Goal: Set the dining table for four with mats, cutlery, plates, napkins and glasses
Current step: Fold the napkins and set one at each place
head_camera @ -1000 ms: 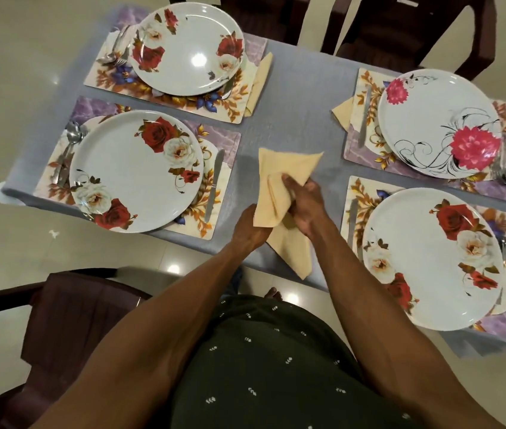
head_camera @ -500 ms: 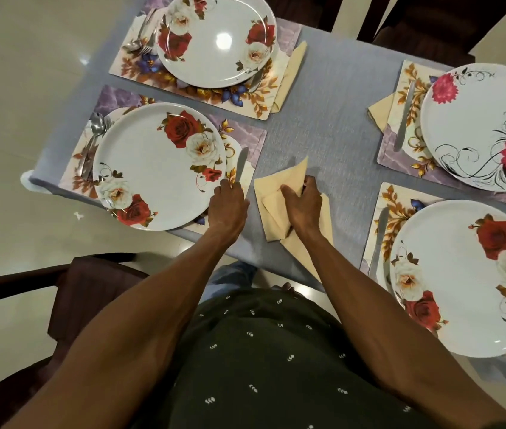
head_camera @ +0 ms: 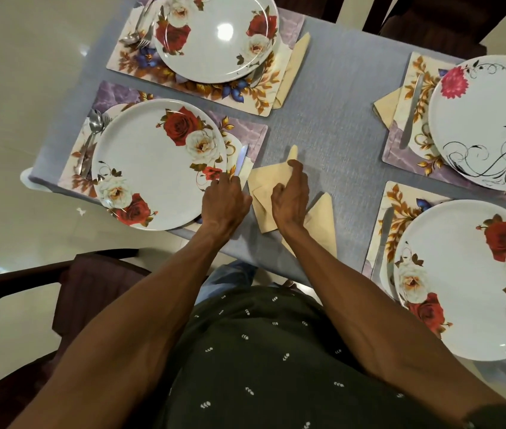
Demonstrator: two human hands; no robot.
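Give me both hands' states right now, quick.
Left hand: open, holding nothing, fingers at the edge of the near-left mat.
Right hand: open, pressing the cream napkin flat on the table.

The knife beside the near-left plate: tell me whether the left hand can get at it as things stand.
Probably yes. The left hand sits at the mat's near corner, fingers right by the knife, which lies uncovered between the plate and the napkin. Nothing lies between them.
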